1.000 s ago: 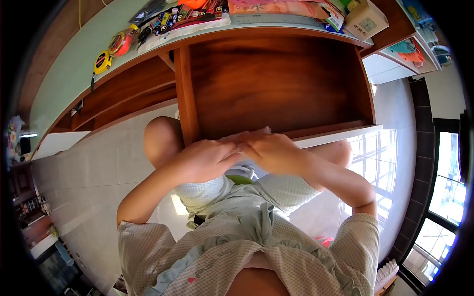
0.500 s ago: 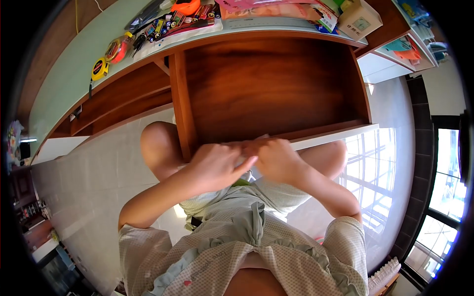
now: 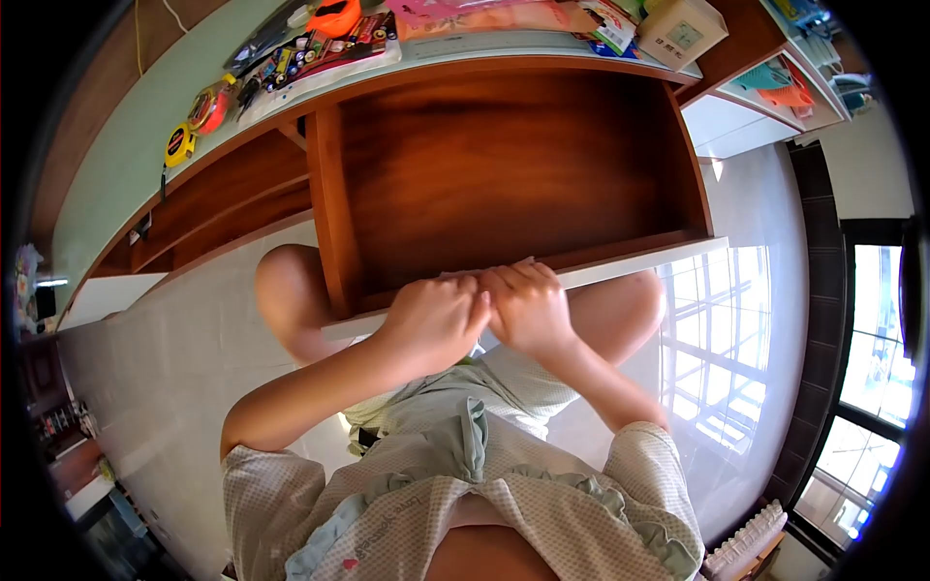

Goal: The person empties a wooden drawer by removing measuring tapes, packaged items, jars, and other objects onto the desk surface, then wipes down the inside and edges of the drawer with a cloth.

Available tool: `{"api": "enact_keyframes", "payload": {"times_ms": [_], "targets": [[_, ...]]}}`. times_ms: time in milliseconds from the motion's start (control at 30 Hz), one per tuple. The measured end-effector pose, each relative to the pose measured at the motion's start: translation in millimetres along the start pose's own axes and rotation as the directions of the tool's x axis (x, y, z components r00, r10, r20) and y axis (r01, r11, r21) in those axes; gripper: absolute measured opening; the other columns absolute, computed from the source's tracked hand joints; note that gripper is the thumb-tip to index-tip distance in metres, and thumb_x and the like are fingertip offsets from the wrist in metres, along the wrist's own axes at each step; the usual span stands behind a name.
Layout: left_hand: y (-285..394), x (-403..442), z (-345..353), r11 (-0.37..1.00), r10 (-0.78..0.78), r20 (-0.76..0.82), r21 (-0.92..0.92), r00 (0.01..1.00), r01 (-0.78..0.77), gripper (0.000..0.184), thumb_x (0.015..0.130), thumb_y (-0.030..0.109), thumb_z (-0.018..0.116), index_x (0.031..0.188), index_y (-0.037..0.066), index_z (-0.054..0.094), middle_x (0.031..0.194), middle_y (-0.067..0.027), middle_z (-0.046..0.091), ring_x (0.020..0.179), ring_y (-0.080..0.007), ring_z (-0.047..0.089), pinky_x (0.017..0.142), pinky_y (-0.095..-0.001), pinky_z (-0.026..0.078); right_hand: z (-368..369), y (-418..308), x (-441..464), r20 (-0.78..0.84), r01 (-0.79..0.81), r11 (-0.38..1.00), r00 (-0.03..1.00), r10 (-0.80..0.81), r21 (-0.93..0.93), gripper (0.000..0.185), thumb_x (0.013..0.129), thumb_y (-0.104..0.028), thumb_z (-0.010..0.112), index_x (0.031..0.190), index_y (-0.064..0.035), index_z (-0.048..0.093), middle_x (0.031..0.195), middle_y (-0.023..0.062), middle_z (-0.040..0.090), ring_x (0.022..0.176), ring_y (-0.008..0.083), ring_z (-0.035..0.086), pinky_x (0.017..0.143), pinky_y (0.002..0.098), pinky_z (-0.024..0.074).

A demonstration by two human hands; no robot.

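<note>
An open wooden drawer point(image 3: 513, 165) with a white front panel point(image 3: 639, 259) is pulled out over my lap. My left hand point(image 3: 438, 315) is closed at the top edge of that panel, its fingertips hidden over the edge. Right beside it, my right hand point(image 3: 528, 308) curls its fingers over the same edge, and the two hands touch near the thumbs. A small pale patch shows at the fingers of both hands; I cannot tell what it is. The drawer's inside shows bare brown wood.
On the desk top point(image 3: 126, 169) lie a yellow tape measure point(image 3: 179, 145), a roll of tape point(image 3: 209, 108), several batteries point(image 3: 291, 63), an orange object point(image 3: 334, 16) and pink packets point(image 3: 455, 12). A cream box-shaped clock point(image 3: 683, 37) stands at the right. My knees flank the drawer.
The view has shifted, so the drawer and desk appear further left. My left thumb, stretched out before, is now drawn in. My right fingers now lie over the panel's edge, less blurred.
</note>
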State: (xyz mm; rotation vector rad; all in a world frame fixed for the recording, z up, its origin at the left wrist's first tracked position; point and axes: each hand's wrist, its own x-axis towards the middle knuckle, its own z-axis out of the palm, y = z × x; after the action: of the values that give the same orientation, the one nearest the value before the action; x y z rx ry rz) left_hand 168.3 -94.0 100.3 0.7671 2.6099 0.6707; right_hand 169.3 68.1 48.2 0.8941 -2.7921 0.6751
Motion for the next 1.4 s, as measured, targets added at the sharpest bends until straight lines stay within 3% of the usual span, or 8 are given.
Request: {"api": "enact_keyframes", "payload": {"times_ms": [267,400,500,600,700,833,1167,1400], "targets": [[47,76,49,0.996,0.037,-0.150,-0.069,0.988,-0.048,0.033,0.089,0.023,0.036,0.076,-0.001,0.052,0.065,-0.0185,0.059,0.059,-0.0337,0.059,0.057,-0.0422,0.049,-40,64,-27,-0.091,-0.159,0.986,0.984,0.154,-0.056,0.022,0.073,-0.027,0.052,0.073,-0.0053,0.056,0.071,0.0112,0.058,0.072,0.0302,0.055,0.074,0.0400,0.0432],[29,71,27,0.970,0.080,0.008,-0.232,0.997,-0.076,0.033,0.090,0.024,0.034,0.084,-0.001,0.055,0.076,-0.0208,0.062,0.068,-0.0381,0.059,0.065,-0.0461,0.048,-38,56,-22,-0.105,-0.174,0.979,0.981,0.163,-0.102,0.018,0.073,-0.022,0.053,0.068,-0.0058,0.057,0.068,0.0108,0.057,0.069,0.0284,0.055,0.074,0.0393,0.0437],[41,83,21,0.995,0.027,0.171,-0.102,0.985,-0.010,0.035,0.090,0.023,0.033,0.094,-0.004,0.055,0.084,-0.0231,0.062,0.072,-0.0379,0.060,0.066,-0.0461,0.048,-40,68,-28,-0.128,-0.140,0.988,0.983,0.131,-0.063,0.017,0.072,-0.021,0.053,0.068,-0.0057,0.058,0.067,0.0098,0.057,0.066,0.0272,0.055,0.071,0.0380,0.0443],[47,102,48,0.961,0.161,-0.116,-0.206,0.980,-0.183,0.038,0.089,0.026,0.036,0.076,-0.003,0.057,0.070,-0.0215,0.062,0.060,-0.0345,0.061,0.059,-0.0426,0.050,-57,93,-35,-0.120,-0.146,0.989,0.983,0.140,-0.038,0.017,0.072,-0.021,0.053,0.069,-0.0059,0.059,0.068,0.0092,0.058,0.066,0.0265,0.056,0.070,0.0372,0.0444],[69,134,58,0.940,0.211,-0.137,-0.242,0.968,-0.239,0.043,0.091,0.031,0.037,0.076,-0.004,0.057,0.069,-0.0214,0.061,0.060,-0.0349,0.060,0.058,-0.0425,0.050,-74,128,-50,-0.154,-0.170,0.985,0.975,0.163,-0.031,0.017,0.071,-0.022,0.053,0.069,-0.0063,0.059,0.069,0.0084,0.059,0.066,0.0261,0.056,0.067,0.0368,0.0440],[95,174,50,0.945,0.279,0.127,-0.213,0.952,-0.249,0.042,0.094,0.032,0.033,0.092,-0.004,0.055,0.080,-0.0240,0.062,0.068,-0.0374,0.060,0.064,-0.0442,0.049,-93,168,-63,-0.184,-0.191,0.980,0.967,0.178,-0.055,0.014,0.070,-0.018,0.052,0.067,-0.0066,0.059,0.065,0.0075,0.058,0.062,0.0261,0.055,0.062,0.0361,0.0436],[126,234,89,0.885,0.409,-0.013,-0.240,0.912,-0.400,0.030,0.092,0.023,0.036,0.098,-0.004,0.050,0.079,-0.0202,0.062,0.067,-0.0348,0.061,0.060,-0.0419,0.050,-118,234,-88,-0.331,-0.180,0.965,0.937,0.110,-0.189,0.011,0.070,-0.013,0.050,0.060,-0.0064,0.051,0.059,0.0060,0.052,0.057,0.0254,0.050,0.055,0.0357,0.0395],[115,216,88,0.900,0.403,-0.047,-0.160,0.914,-0.405,0.029,0.091,0.026,0.040,0.089,-0.001,0.049,0.072,-0.0193,0.061,0.061,-0.0329,0.062,0.056,-0.0400,0.051,-103,204,-84,-0.387,-0.254,0.943,0.909,0.157,-0.214,0.011,0.075,-0.012,0.048,0.068,-0.0056,0.053,0.068,0.0089,0.051,0.071,0.0281,0.049,0.072,0.0390,0.0391]]}}
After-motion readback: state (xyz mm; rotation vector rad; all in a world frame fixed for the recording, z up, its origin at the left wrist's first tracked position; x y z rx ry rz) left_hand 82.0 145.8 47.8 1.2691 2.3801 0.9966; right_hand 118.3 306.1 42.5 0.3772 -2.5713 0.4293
